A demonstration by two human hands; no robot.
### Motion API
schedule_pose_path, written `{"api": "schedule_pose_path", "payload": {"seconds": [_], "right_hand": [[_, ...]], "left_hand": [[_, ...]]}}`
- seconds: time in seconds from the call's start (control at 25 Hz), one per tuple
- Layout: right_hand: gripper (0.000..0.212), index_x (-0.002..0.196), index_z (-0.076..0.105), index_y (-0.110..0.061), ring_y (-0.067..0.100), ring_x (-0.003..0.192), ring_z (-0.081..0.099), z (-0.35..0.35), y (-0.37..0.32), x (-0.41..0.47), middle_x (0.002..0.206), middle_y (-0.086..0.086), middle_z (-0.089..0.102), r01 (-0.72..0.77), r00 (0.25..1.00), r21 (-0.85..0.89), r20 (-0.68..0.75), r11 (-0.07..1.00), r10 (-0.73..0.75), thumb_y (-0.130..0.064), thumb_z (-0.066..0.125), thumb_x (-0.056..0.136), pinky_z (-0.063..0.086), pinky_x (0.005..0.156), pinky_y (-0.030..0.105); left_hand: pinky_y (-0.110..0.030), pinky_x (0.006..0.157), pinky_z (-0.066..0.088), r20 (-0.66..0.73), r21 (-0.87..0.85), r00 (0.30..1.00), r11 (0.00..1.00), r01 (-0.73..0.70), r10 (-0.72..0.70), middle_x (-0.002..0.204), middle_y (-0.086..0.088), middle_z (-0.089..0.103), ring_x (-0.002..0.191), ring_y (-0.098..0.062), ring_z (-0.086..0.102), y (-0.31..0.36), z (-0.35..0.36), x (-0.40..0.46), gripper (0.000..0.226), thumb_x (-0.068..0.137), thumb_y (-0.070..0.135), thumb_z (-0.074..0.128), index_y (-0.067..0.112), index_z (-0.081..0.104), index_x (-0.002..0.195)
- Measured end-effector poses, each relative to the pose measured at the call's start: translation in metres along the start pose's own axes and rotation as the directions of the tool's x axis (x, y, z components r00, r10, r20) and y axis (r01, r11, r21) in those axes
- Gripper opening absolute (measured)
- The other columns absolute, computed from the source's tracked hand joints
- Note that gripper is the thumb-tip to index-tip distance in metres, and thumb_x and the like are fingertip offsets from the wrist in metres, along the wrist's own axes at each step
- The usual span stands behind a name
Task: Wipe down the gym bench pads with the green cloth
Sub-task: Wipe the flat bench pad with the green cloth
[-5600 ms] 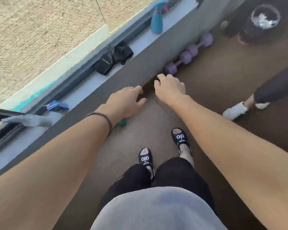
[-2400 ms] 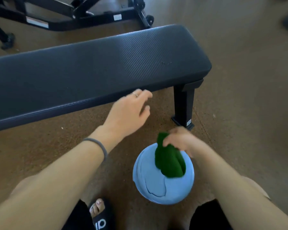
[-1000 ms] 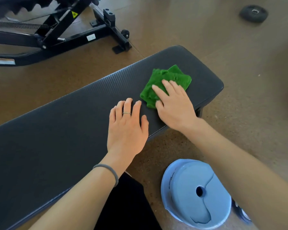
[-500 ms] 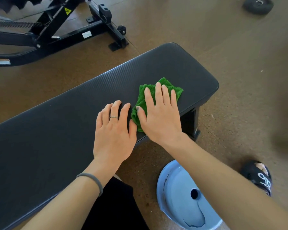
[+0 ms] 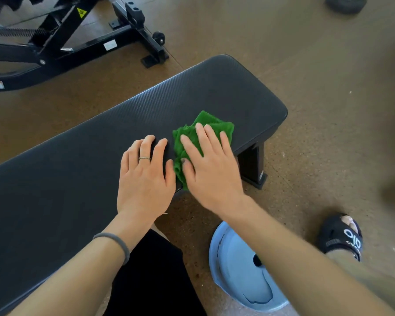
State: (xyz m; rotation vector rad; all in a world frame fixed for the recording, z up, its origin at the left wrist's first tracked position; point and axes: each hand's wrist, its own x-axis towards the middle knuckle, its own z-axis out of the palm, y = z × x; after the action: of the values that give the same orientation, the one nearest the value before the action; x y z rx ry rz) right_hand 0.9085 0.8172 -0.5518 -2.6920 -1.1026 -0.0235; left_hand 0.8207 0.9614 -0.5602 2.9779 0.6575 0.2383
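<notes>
Green cloth (image 5: 217, 128): soft, light, bunches easily; lies on the bench pad (image 5: 100, 142) near its end. Our right hand (image 5: 211, 166) presses it flat-fingered; left hand (image 5: 145, 176) rests open alongside. Dampness unclear.

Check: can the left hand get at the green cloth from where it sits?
Probably yes. The left hand lies flat on the bench pad right beside the green cloth, with nothing between them. But the right hand already presses on most of the cloth, so only its left edge is free.
</notes>
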Motion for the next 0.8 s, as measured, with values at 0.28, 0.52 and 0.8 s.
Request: {"api": "schedule_pose_path", "payload": {"seconds": [0.28, 0.52, 0.8], "right_hand": [[0.055, 0.158, 0.040, -0.024, 0.031, 0.158, 0.017, -0.015, 0.084, 0.063, 0.170, 0.014, 0.024, -0.389, 0.919, -0.052, -0.093, 0.920, 0.383, -0.043, 0.029, 0.107, 0.010, 0.128, 0.052], [0.049, 0.150, 0.051, -0.023, 0.030, 0.156, 0.026, 0.002, 0.013, -0.004, 0.165, 0.012, 0.036, -0.103, 0.988, 0.033, -0.116, 0.994, 0.106, -0.040, 0.036, 0.106, 0.018, 0.128, 0.050], [0.052, 0.156, 0.042, -0.021, 0.037, 0.158, 0.013, -0.015, 0.117, 0.063, 0.170, 0.017, 0.019, -0.538, 0.826, 0.060, -0.160, 0.841, 0.540, -0.039, 0.033, 0.108, 0.009, 0.128, 0.055]], "left_hand": [[-0.052, 0.121, 0.033, 0.001, 0.003, 1.000, 1.000, -0.002, 0.002, 0.154, -0.010, 0.044, 0.143, -0.034, 0.040, 0.000, 0.001, 0.002, 0.055, 0.104, 0.043, 0.028, 0.018, 0.045, 0.149], [-0.051, 0.122, 0.030, 0.001, -0.005, 1.000, 1.000, -0.007, 0.007, 0.155, -0.010, 0.043, 0.145, -0.033, 0.038, 0.000, 0.000, 0.001, 0.055, 0.105, 0.043, 0.026, 0.018, 0.043, 0.151], [-0.054, 0.122, 0.033, 0.002, -0.005, 1.000, 1.000, -0.009, 0.009, 0.155, -0.012, 0.045, 0.144, -0.037, 0.040, 0.001, 0.001, 0.004, 0.056, 0.103, 0.044, 0.025, 0.018, 0.045, 0.148]]}}
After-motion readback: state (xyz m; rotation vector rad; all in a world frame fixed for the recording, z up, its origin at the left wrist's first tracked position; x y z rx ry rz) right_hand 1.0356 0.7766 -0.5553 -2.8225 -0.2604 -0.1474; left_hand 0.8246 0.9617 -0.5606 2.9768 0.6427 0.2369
